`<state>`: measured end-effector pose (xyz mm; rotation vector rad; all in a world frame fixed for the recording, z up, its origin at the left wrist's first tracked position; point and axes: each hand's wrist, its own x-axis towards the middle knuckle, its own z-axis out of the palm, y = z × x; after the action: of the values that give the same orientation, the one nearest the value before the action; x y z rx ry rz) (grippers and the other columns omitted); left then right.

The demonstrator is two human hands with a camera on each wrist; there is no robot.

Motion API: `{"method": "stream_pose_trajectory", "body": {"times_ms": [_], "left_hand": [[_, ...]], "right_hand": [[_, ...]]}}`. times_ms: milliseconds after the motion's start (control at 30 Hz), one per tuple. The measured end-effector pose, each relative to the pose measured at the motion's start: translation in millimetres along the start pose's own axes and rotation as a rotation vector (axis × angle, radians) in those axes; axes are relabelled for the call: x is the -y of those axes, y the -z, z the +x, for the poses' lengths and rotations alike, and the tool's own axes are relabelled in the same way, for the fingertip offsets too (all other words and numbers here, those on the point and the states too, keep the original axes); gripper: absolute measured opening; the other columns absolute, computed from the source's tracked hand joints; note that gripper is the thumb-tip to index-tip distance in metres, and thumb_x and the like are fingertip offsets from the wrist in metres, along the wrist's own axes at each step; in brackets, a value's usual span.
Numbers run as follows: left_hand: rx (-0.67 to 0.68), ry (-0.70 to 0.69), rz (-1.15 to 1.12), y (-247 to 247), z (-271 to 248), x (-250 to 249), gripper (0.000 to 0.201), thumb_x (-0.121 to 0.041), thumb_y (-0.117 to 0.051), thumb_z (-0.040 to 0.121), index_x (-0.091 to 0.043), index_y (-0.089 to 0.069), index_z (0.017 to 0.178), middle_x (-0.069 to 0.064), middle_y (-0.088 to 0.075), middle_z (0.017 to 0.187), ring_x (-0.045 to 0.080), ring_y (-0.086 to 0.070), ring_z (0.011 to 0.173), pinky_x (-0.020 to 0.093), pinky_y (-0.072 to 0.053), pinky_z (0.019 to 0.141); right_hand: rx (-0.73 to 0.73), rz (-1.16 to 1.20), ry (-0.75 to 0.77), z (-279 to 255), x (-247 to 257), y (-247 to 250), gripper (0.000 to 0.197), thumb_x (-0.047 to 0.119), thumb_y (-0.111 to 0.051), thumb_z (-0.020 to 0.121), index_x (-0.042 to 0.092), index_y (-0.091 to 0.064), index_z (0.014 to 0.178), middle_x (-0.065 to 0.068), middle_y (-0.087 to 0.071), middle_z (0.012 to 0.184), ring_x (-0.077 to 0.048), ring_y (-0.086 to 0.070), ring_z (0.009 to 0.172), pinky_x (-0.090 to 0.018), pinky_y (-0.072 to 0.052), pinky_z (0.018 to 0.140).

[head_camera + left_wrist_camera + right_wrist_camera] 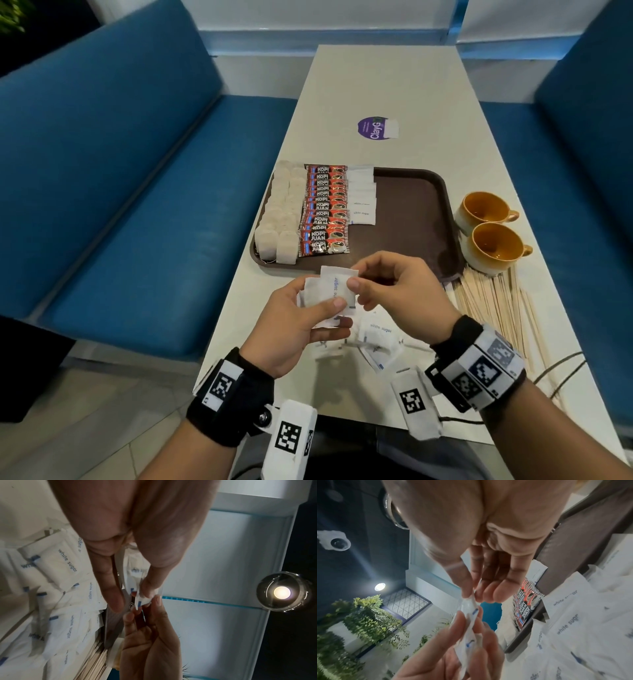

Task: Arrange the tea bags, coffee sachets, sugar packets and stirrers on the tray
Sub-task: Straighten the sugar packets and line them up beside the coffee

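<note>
above the near edge of a brown tray point(411, 192), a left hand point(291, 329) grips a small stack of white sugar packets point(329, 291) while the right hand point(397, 291) pinches the top packet's edge between thumb and fingers. tea bags point(277, 219), coffee sachets point(325, 212) and placed sugar packets point(363, 202) line the tray; stirrers point(496, 301) lie on the table point(394, 85) beside two cups point(493, 233).

Both forearms reach forward, wrists level, hands meeting in front of the body. Left hand point(301, 329): palm turned up and inward, thumb on top, fingers point(334, 334) curled beneath, gripping. Right hand point(400, 291): back facing up, thumb and forefinger pinched together at the tips, remaining fingers loosely bent. Black bands with square markers on both wrists
</note>
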<state>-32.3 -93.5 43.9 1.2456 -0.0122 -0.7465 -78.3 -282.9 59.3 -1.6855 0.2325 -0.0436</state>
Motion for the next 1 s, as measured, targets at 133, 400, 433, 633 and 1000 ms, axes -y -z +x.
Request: {"method": "stream_pose_trajectory", "body": {"times_ms": [133, 400, 433, 633, 1000], "left_hand": [[-0.055, -0.031, -0.062, -1, -2, -3, 0.033, -0.015, -0.075, 0.084, -0.003, -0.066, 0.113, 0.021, -0.074, 0.100, 0.031, -0.070, 0.078, 0.039, -0.062, 0.068], [-0.143, -0.060, -0.071, 2, 5, -6, 0.033, -0.023, -0.075, 0.081, -0.005, -0.067, 0.108, 0.020, -0.076, 0.105, 0.025, -0.072, 0.083, 0.035, -0.062, 0.068], [-0.145, -0.064, -0.065, 2, 5, -6, 0.032, -0.023, -0.075, 0.082, -0.006, -0.067, 0.108, 0.019, -0.076, 0.105, 0.023, -0.071, 0.081, 0.033, -0.061, 0.066], [-0.106, -0.086, -0.113, 3, 5, -6, 0.038, -0.012, -0.078, 0.076, -0.008, -0.066, 0.112, 0.014, -0.076, 0.106, 0.022, -0.071, 0.083, 0.030, -0.060, 0.070], [-0.110, -0.076, -0.078, 11, 10, -5, 0.043, 0.017, -0.071, 0.081, 0.000, -0.060, 0.118, 0.024, -0.068, 0.104, 0.024, -0.067, 0.074, 0.030, -0.058, 0.063]], "right_hand": [[-0.023, 0.065, -0.047, -2, -5, 4, 0.016, 0.001, -0.080, 0.084, -0.005, -0.066, 0.088, -0.019, -0.070, 0.074, -0.025, -0.065, 0.065, -0.036, -0.059, 0.066], [-0.012, 0.040, 0.043, -4, -7, -6, 0.020, -0.002, -0.080, 0.084, 0.003, -0.061, 0.088, -0.024, -0.069, 0.085, -0.036, -0.073, 0.074, -0.048, -0.060, 0.078], [-0.009, 0.035, 0.054, -4, -7, -6, 0.016, 0.000, -0.080, 0.085, 0.006, -0.065, 0.089, -0.020, -0.071, 0.085, -0.035, -0.074, 0.075, -0.046, -0.061, 0.079], [-0.024, 0.054, -0.006, -4, -1, -3, 0.027, 0.006, -0.084, 0.080, 0.014, -0.078, 0.105, -0.014, -0.078, 0.084, -0.031, -0.077, 0.076, -0.047, -0.061, 0.087], [-0.042, 0.065, -0.045, -7, 0, 2, 0.035, 0.005, -0.087, 0.076, 0.017, -0.079, 0.108, -0.017, -0.078, 0.082, -0.032, -0.076, 0.076, -0.051, -0.060, 0.090]]}}
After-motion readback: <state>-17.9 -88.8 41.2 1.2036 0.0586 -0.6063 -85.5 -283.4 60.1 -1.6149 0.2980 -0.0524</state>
